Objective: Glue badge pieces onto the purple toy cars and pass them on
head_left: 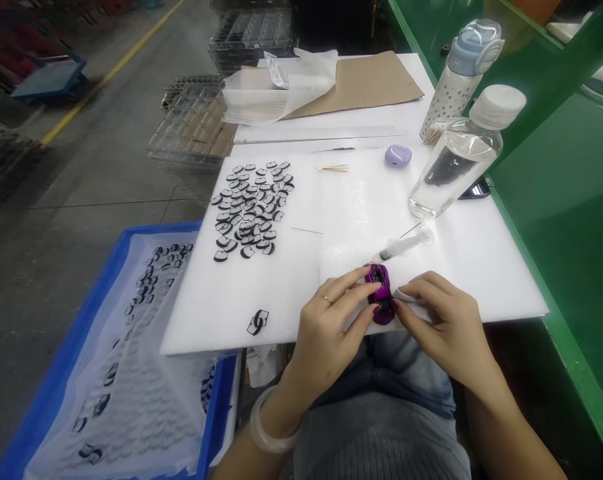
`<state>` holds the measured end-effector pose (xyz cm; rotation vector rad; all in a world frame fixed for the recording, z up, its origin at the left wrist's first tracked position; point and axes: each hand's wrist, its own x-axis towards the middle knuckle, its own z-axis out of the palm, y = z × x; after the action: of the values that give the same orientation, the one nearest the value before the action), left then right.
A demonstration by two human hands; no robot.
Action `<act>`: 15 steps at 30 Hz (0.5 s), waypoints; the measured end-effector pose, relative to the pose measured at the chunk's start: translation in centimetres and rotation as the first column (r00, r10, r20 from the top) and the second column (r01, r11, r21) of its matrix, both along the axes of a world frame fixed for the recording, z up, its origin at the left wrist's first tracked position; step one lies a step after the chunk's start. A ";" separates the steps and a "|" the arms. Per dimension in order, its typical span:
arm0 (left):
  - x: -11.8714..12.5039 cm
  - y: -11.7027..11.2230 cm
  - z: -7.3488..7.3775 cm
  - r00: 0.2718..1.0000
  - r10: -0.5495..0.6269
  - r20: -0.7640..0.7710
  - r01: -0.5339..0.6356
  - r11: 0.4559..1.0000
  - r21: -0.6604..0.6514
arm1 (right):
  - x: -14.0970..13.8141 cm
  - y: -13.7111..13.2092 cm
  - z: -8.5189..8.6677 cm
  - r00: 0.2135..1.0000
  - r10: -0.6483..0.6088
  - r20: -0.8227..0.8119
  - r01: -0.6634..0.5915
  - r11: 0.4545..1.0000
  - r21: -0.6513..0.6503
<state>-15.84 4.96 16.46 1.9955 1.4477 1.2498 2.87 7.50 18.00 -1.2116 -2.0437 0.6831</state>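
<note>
A shiny purple toy car (382, 291) with black parts is tilted up at the table's front edge. My left hand (334, 327) grips it from the left, fingers along its side and top. On the other side, my right hand (444, 327) has thumb and index finger drawn together at the car's right edge. Something whitish shows by those fingertips, too unclear to name. Just beyond the car lies a clear syringe (404, 245) with a dark tip. Several small black-and-white curved pieces (251, 207) are spread on the left half of the white foam sheet (301, 280).
At the right stand a clear bottle (456, 167) and a dotted flask (454, 87). A purple case (398, 156) and thin sticks (335, 169) lie farther back, before cardboard (366, 80). A blue crate (76, 333) holding more pieces sits low at left; a green wall (566, 167) borders the right.
</note>
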 end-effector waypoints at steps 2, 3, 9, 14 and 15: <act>0.0 0.0 0.0 1.000 0.002 0.000 -0.002 1.000 0.002 | 0.0 0.0 -0.1 1.000 -0.003 -0.002 0.003 1.000 0.008; 0.0 0.0 0.0 1.000 0.002 0.001 -0.002 1.000 0.002 | -0.1 0.0 -0.1 1.000 -0.006 -0.002 0.006 1.000 0.011; 0.1 0.2 0.0 1.000 0.006 0.014 -0.005 1.000 -0.022 | -0.3 0.1 0.1 1.000 -0.006 0.030 0.006 1.000 0.003; -0.7 0.3 0.0 0.998 -0.063 0.020 0.064 0.997 -0.046 | 0.1 0.3 -0.1 0.999 0.035 0.035 -0.037 0.997 0.067; -0.8 0.3 0.0 0.996 -0.092 0.011 0.093 0.994 -0.056 | 0.3 0.3 -0.2 0.999 0.032 0.023 -0.035 0.990 0.136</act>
<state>-16.69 5.24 16.50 1.9940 1.3554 1.1641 3.13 7.84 17.78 -1.1126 -2.0955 0.5392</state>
